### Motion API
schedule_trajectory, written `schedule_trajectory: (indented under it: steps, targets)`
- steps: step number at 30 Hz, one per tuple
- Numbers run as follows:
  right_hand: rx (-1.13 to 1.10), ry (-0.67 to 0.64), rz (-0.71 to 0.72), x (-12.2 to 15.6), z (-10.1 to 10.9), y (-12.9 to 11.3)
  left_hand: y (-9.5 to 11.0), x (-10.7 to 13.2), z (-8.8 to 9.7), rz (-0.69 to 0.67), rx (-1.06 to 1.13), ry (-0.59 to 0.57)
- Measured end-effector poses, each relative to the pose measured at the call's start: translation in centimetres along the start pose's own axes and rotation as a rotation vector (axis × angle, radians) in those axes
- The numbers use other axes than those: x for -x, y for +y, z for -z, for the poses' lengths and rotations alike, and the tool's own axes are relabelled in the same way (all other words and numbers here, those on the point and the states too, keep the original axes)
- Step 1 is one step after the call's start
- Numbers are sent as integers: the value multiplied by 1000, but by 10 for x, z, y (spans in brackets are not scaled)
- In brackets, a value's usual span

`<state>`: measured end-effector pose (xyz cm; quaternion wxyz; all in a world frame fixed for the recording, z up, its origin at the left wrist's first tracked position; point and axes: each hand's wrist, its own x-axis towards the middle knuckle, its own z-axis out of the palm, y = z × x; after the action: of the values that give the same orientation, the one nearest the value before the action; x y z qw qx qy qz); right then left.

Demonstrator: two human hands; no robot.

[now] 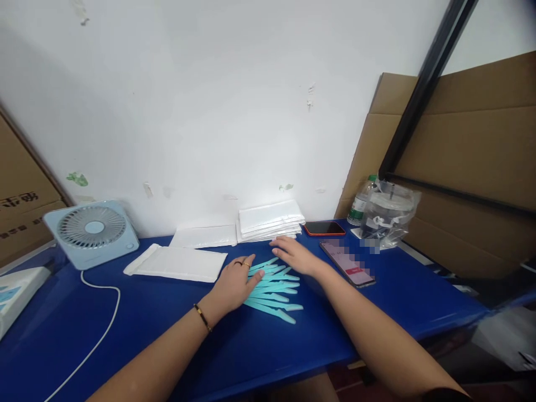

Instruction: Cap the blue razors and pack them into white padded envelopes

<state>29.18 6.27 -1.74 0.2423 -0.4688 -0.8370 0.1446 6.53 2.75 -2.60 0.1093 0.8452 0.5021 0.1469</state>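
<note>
Several turquoise eyebrow razors point(274, 298) lie fanned out on the blue table, their narrow tips pointing right. My left hand point(235, 282) rests over their left ends, thumb stretched across the top and apart from the fingers. It hides part of the handles. On the far side of the fan, my right hand point(295, 255) is held with fingers extended and nothing visible in it; whether it touches a razor I cannot tell. A white padded envelope point(180, 262) lies flat to the left of my left hand. Behind my hands is a stack of white padded envelopes point(270, 218).
A light blue fan point(94, 229) with a white cable stands at the left. To the right lie a red-edged phone point(324, 228) and a lit phone point(349, 265). Farther back are a bottle point(358, 209) and a clear plastic bag point(387, 215), beside cardboard point(469, 145). A wall closes the rear.
</note>
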Motion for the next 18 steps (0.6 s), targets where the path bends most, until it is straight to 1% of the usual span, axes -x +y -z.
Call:
schedule_trajectory:
  steps: [2,3,5,7,9,11,15,17,18]
  targets:
    - [8,-26,14,-12,8,11,-5,-15,8,14,33,35]
    - [4,-60,7,-17,9,16,-8,-23,10,21,57,22]
    - [-25,-112,-12,-24,5,23,-15,-37,10,31,99,-26]
    - [-77,-116,-16,-26,-2,27,-21,-45,7,24,124,-64]
    - [-116,-106,-11,-25,-8,30,-26,-50,3,5,127,-64]
    - [-129,-108,-22,-23,-10,34,-31,-51,2,-10,115,-42]
    - [-103,-81,-92,-16,-1,45,-37,-50,3,-26,69,18]
    - [-84,-31,-101,-12,4,48,-38,-49,4,-32,44,60]
    - [-77,1,-84,-11,6,48,-39,-48,5,-37,37,84]
